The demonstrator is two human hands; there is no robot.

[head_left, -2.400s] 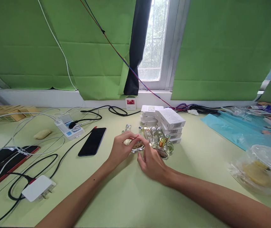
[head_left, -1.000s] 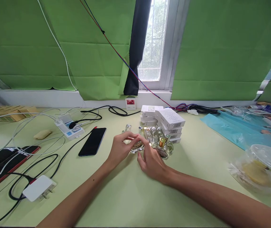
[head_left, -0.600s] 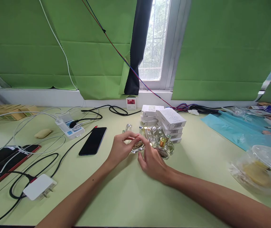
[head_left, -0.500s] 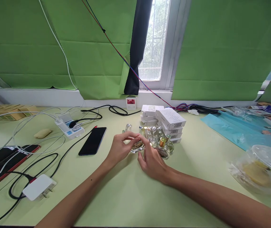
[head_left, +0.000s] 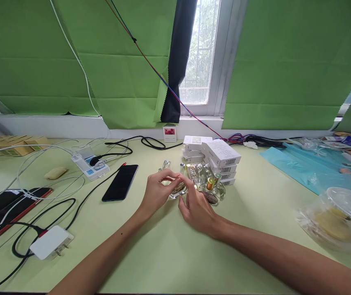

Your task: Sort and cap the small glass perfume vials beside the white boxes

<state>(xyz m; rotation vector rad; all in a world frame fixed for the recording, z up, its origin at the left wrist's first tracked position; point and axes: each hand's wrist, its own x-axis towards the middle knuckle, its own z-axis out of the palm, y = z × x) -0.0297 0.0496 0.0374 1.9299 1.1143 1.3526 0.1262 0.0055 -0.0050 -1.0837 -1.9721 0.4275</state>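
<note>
In the head view a small clear glass perfume bottle [head_left: 179,191] with a brownish front stands on the pale green table. My left hand [head_left: 158,191] is closed in a pinch of thumb and forefinger at the top of this bottle, and the fingertips hide its cap or nozzle. The forefinger of my right hand [head_left: 198,207] reaches to the same spot, its thumb held apart and lower down. Right beside my right hand stands a round bottle [head_left: 210,193] with a gold cap. Several more glass bottles [head_left: 197,174] are grouped behind my hands.
White boxes [head_left: 224,153] are stacked behind the bottles. To the left lie a black phone [head_left: 120,182], a power strip [head_left: 89,166], a white charger [head_left: 51,241] and loose cables. On the right are a blue plastic sheet [head_left: 292,164] and a lidded plastic cup [head_left: 338,219].
Both hands stay at the top of the same bottle. The left fingers and forearm have shifted very slightly; everything else looks the same.
</note>
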